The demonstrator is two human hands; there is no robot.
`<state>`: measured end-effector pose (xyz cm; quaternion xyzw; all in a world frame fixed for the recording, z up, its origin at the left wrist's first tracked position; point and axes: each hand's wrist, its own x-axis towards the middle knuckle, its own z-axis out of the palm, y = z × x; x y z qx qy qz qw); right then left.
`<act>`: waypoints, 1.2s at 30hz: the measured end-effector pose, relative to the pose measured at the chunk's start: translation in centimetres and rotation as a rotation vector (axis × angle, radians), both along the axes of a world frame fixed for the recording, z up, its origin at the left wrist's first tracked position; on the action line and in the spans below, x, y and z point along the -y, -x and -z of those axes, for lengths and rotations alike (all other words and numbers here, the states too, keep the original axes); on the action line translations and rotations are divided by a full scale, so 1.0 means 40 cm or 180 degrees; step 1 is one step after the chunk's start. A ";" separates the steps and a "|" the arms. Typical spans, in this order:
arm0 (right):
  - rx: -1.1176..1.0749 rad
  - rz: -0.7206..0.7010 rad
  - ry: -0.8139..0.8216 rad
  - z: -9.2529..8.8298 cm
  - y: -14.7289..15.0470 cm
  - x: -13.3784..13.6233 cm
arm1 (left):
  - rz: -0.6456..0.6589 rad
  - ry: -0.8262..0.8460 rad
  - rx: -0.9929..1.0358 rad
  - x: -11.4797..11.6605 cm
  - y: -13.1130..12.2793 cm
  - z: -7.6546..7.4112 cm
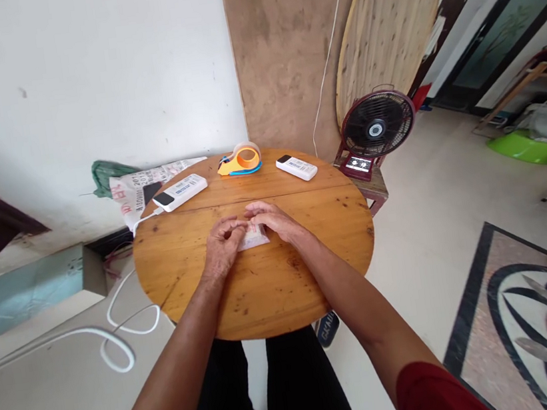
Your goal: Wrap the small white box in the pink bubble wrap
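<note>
A small packet in clear plastic wrap with faint red print (255, 236) lies at the middle of the round wooden table (277, 305). My left hand (222, 242) is closed on its left side, thumb and fingers pinching the upper edge. From the right, my right hand (275, 221) grips the same upper edge, its thumb meeting the left fingertips. Both hands cover the far part of the packet, and what is inside it I cannot make out.
An orange tape dispenser (242, 160) stands at the table's far edge. White power banks lie to its left (182, 192) and right (297, 167); a white cable (147, 219) runs from the left one off the table. A dark red fan (375, 126) stands beyond the table's right side.
</note>
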<state>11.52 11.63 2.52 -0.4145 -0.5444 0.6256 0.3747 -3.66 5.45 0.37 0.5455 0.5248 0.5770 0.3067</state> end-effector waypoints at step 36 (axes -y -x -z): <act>0.0036 -0.0029 0.0056 -0.010 0.008 0.007 | 0.0236 0.0174 0.0312 -0.013 -0.004 0.011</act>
